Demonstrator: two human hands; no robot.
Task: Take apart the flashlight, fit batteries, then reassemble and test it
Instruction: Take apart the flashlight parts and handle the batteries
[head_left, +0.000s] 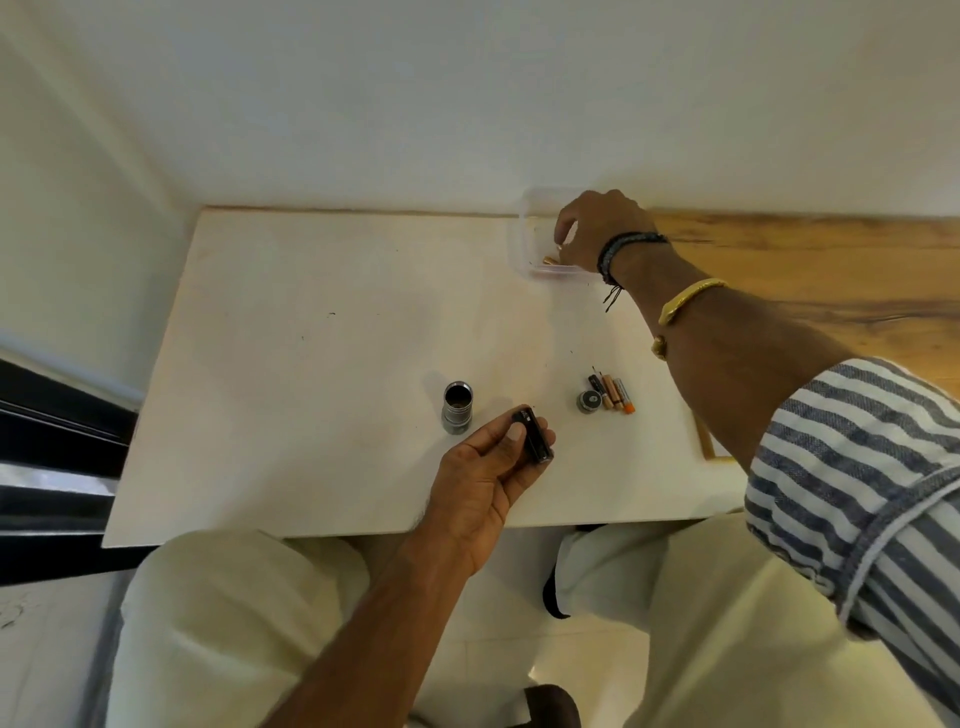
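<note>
Pinching the battery holder (533, 434) in my left hand (483, 480), lower centre, flashlight body (457, 409) just left. My right hand (597, 231) curls into the tub (521, 236) upper right, grip unclear.

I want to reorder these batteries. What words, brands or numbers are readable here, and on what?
No text is readable.
Batteries: label print too small and blurred.
Cap: pale mark on top, blurred.
Holder in left hand: no text visible.
</note>
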